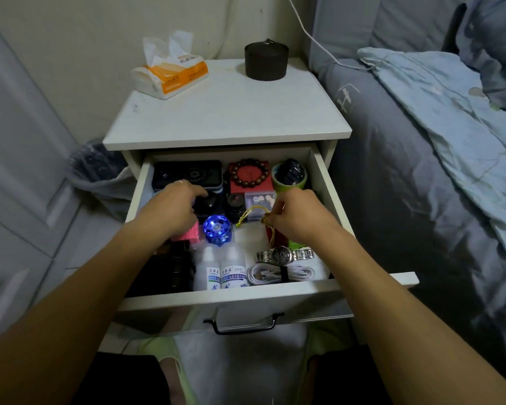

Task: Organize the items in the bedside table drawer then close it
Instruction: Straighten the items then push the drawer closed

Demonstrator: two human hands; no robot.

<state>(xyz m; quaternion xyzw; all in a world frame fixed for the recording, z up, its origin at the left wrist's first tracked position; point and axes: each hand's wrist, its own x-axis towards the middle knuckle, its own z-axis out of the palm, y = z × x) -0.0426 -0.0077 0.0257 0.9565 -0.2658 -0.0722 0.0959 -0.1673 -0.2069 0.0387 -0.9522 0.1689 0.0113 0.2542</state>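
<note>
The white bedside table (228, 112) stands beside the grey-blue bed (406, 171), its white drawer (231, 296) pulled open and full. Inside, the left hand (173, 206) reaches over a small black object (209, 201), fingers loosely curled; whether they grip it I cannot tell. The right hand (298, 217) pinches a yellow cord loop (250, 213) near the silver metal wristwatch (284, 255).

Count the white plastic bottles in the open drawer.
2. Both stand side by side at the drawer's front edge: left bottle, right bottle, beside the coiled white cable. Others may be hidden under the hands.
</note>
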